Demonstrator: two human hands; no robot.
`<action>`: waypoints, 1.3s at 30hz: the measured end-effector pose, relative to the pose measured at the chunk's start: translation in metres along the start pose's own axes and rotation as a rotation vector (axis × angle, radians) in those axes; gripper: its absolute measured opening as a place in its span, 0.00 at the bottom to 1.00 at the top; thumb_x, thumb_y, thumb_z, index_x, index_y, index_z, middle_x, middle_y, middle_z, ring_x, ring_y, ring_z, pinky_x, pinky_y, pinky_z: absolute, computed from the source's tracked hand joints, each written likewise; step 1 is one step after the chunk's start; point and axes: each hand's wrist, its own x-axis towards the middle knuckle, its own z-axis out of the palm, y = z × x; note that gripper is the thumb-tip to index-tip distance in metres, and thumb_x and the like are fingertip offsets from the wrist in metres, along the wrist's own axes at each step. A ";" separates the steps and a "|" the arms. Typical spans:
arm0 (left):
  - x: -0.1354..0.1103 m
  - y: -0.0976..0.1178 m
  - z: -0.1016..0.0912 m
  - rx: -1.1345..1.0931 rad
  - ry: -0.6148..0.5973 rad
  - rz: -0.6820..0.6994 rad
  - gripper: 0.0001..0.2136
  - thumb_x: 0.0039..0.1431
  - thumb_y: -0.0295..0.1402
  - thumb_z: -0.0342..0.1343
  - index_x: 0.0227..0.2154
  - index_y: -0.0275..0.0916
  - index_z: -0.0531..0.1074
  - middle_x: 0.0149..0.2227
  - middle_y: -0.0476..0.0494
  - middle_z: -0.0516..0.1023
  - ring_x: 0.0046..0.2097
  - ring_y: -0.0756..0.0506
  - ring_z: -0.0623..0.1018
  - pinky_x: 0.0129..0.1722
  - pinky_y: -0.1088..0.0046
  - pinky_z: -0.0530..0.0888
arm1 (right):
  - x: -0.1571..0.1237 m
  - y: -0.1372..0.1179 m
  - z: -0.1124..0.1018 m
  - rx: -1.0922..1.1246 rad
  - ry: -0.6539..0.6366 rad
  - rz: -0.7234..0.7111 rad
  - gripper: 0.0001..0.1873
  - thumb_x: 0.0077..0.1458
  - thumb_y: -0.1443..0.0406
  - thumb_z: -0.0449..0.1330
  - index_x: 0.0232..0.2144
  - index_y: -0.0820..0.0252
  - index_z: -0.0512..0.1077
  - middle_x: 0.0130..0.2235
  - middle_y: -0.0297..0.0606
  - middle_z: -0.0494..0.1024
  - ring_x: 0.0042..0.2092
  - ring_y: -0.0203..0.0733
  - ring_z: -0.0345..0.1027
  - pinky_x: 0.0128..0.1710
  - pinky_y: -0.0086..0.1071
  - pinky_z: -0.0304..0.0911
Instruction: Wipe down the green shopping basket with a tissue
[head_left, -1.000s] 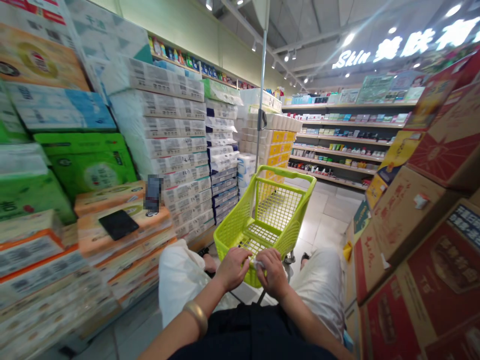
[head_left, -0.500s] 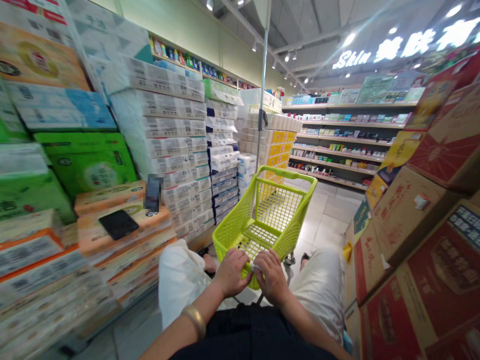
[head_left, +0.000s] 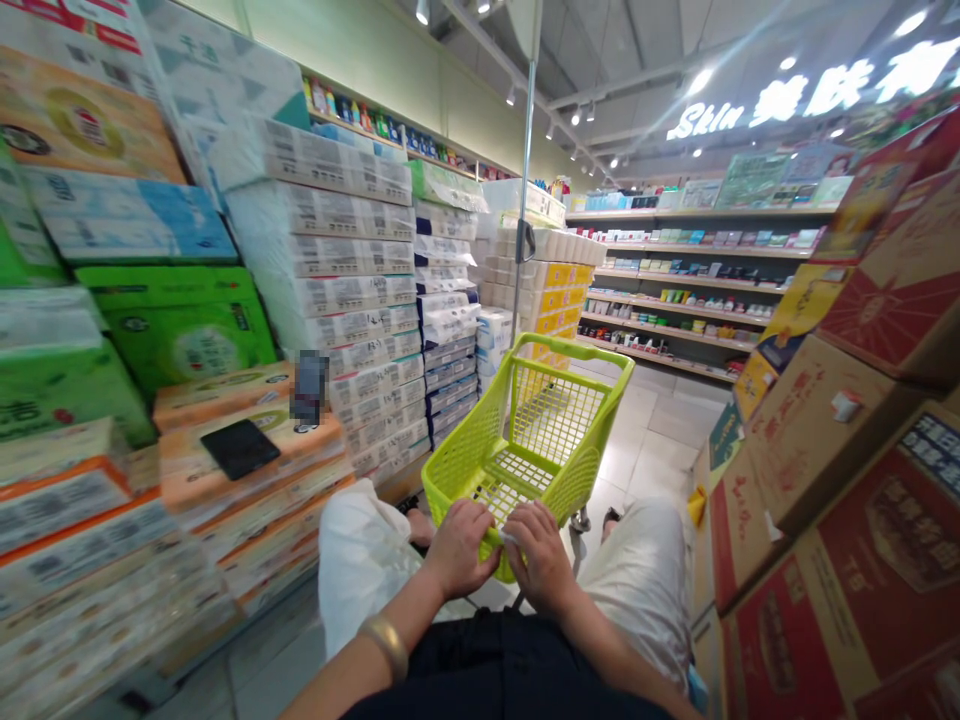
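A lime-green plastic shopping cart [head_left: 459, 462] with lattice walls stands in front of my knees, and no goods show inside it. My left hand [head_left: 459, 550] is closed over the near rim of the cart, a gold bangle on its wrist. Right beside it, my right hand [head_left: 540, 555] curls its fingers over the same rim. A small white scrap [head_left: 508, 539] shows at the fingertips of my right hand; what it is I cannot make out. The thumbs and palms partly hide the rim.
Stacked tissue packs [head_left: 360, 290] rise on the left, with a black tablet-like slab [head_left: 240, 448] and a blurred-out object [head_left: 308, 388] on a lower pile. Cardboard cartons [head_left: 832, 430] crowd the right. Stocked shelves [head_left: 690, 250] stand beyond a tiled floor [head_left: 656, 425].
Both hands stay on the cart's near rim, with only slight shifts of the fingers. The camera view has moved very slightly.
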 end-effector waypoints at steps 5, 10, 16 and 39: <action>0.000 0.001 -0.002 -0.005 -0.014 -0.001 0.10 0.48 0.35 0.57 0.34 0.39 0.67 0.37 0.42 0.73 0.42 0.41 0.71 0.49 0.60 0.67 | 0.012 0.031 -0.012 -0.068 0.083 0.087 0.09 0.61 0.68 0.50 0.39 0.56 0.70 0.41 0.40 0.74 0.49 0.43 0.65 0.54 0.42 0.58; 0.001 0.002 -0.001 0.008 -0.016 -0.001 0.11 0.48 0.35 0.56 0.35 0.39 0.67 0.38 0.42 0.73 0.43 0.41 0.71 0.49 0.60 0.67 | 0.011 0.032 -0.008 -0.079 0.152 0.171 0.09 0.62 0.66 0.50 0.39 0.57 0.70 0.41 0.40 0.74 0.50 0.44 0.64 0.55 0.45 0.58; -0.001 -0.001 -0.001 0.031 -0.006 0.001 0.10 0.50 0.37 0.55 0.34 0.39 0.67 0.37 0.41 0.73 0.42 0.41 0.71 0.48 0.60 0.67 | -0.010 0.004 -0.003 -0.025 0.007 -0.027 0.11 0.60 0.68 0.52 0.44 0.54 0.70 0.45 0.39 0.73 0.56 0.44 0.61 0.59 0.45 0.55; 0.006 -0.010 -0.006 0.032 -0.044 -0.054 0.07 0.48 0.35 0.55 0.30 0.40 0.66 0.36 0.43 0.73 0.41 0.41 0.71 0.47 0.61 0.68 | 0.026 0.047 -0.006 -0.037 0.076 0.093 0.10 0.62 0.66 0.51 0.40 0.55 0.72 0.41 0.40 0.74 0.49 0.44 0.65 0.51 0.41 0.62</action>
